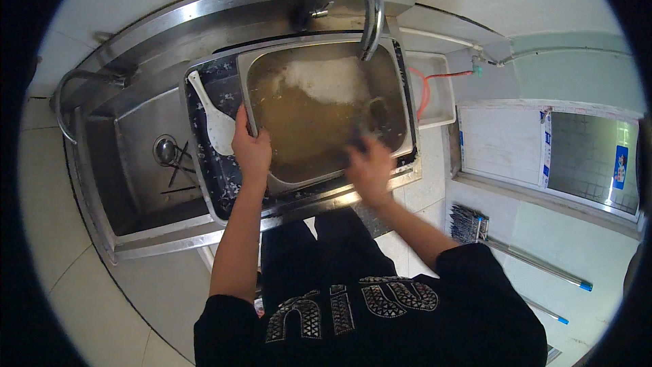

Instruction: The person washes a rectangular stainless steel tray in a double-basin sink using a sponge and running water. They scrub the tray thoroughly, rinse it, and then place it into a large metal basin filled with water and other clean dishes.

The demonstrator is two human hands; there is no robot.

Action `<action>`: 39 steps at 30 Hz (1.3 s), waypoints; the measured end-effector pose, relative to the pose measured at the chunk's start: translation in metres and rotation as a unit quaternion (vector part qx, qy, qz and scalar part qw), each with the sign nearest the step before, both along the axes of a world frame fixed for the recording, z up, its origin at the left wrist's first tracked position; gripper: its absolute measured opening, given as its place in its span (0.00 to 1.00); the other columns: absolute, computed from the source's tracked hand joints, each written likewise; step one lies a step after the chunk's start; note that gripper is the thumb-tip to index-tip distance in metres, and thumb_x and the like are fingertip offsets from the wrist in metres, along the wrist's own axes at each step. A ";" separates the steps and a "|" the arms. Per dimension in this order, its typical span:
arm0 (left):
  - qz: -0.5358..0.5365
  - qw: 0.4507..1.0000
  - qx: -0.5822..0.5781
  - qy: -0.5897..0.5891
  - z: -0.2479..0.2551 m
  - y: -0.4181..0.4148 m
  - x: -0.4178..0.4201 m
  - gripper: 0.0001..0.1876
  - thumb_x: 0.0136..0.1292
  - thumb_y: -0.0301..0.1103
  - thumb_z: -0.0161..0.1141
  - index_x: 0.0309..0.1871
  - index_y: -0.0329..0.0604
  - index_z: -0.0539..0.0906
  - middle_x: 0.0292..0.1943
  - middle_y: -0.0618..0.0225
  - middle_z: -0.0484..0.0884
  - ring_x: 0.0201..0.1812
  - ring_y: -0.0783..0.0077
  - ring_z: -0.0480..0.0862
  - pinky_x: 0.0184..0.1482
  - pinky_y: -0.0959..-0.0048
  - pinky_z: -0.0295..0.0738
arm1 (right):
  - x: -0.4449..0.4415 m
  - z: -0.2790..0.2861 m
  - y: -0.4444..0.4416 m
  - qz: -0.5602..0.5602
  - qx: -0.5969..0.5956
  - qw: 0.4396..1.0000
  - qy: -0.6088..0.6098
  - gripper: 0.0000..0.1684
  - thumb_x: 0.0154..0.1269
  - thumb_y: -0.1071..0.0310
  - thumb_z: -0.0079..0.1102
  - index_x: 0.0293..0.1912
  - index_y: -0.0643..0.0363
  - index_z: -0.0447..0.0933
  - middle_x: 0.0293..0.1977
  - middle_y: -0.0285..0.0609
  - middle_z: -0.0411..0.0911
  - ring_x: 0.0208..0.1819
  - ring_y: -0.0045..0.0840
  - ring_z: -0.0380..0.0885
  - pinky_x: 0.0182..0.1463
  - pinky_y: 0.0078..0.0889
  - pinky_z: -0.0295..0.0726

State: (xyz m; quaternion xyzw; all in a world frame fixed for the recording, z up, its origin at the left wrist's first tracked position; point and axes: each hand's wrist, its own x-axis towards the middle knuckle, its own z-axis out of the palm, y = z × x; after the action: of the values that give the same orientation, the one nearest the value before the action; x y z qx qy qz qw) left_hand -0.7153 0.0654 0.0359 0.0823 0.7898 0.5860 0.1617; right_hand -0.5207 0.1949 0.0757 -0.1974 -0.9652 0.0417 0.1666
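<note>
A rectangular stainless steel pan [305, 163] holds murky brownish water with a pale, whitish patch towards the back. It rests in a larger black tray [219, 204] marked with white residue. My left hand [250, 155] grips the pan's left rim, with the thumb on the inside. Over the pan's front right part, my right hand [371, 171] is blurred, its fingers reaching in above the water. A dark blur lies at those fingertips; whether the hand holds something is unclear. Beside my left hand, a white rice paddle [214, 117] lies in the tray.
A chrome faucet [374, 10] arches over the pan's back right. The left sink basin [137, 173] holds a ladle [165, 150] and dark utensils. A second faucet [63, 97] bends at the far left. A white basin [440, 92] with a red hose stands right, above a mop [468, 224].
</note>
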 end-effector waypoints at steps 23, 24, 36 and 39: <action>-0.029 0.997 0.058 -0.039 0.001 0.002 -0.001 0.33 0.51 0.16 0.52 0.64 0.36 0.61 0.53 0.59 0.74 0.50 0.71 0.75 0.52 0.78 0.66 | 0.036 -0.028 -0.018 0.039 -0.014 0.999 0.034 0.24 0.47 0.66 0.55 0.49 0.47 0.75 0.50 0.40 0.68 0.46 0.34 0.68 0.46 0.39 0.67; -0.029 0.998 0.053 -0.006 0.003 0.002 0.000 0.33 0.50 0.15 0.51 0.64 0.36 0.61 0.53 0.59 0.74 0.50 0.71 0.75 0.52 0.79 0.66 | 0.051 -0.025 0.014 0.009 -0.008 0.998 0.062 0.24 0.47 0.68 0.54 0.48 0.47 0.76 0.50 0.39 0.69 0.49 0.34 0.66 0.47 0.40 0.65; -0.038 0.995 0.069 -0.068 0.004 0.004 -0.005 0.35 0.47 0.14 0.47 0.64 0.39 0.61 0.52 0.58 0.74 0.53 0.70 0.74 0.55 0.76 0.65 | -0.110 0.018 0.243 0.341 0.130 0.922 -0.130 0.16 0.51 0.64 0.50 0.41 0.50 0.78 0.55 0.35 0.67 0.57 0.34 0.61 0.58 0.47 0.58; -0.021 0.997 0.060 -0.039 -0.009 -0.004 -0.003 0.34 0.48 0.14 0.47 0.64 0.39 0.62 0.53 0.57 0.74 0.53 0.68 0.74 0.55 0.76 0.65 | -0.114 0.001 0.204 0.326 0.231 0.869 -0.291 0.17 0.52 0.64 0.50 0.41 0.57 0.78 0.52 0.40 0.69 0.56 0.35 0.62 0.57 0.50 0.59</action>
State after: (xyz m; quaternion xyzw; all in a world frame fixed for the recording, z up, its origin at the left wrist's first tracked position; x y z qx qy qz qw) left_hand -0.7181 0.0613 0.0272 0.0849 0.7444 0.6316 0.1995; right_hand -0.6347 0.3992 0.0771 0.1695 -0.9615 -0.1898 -0.1037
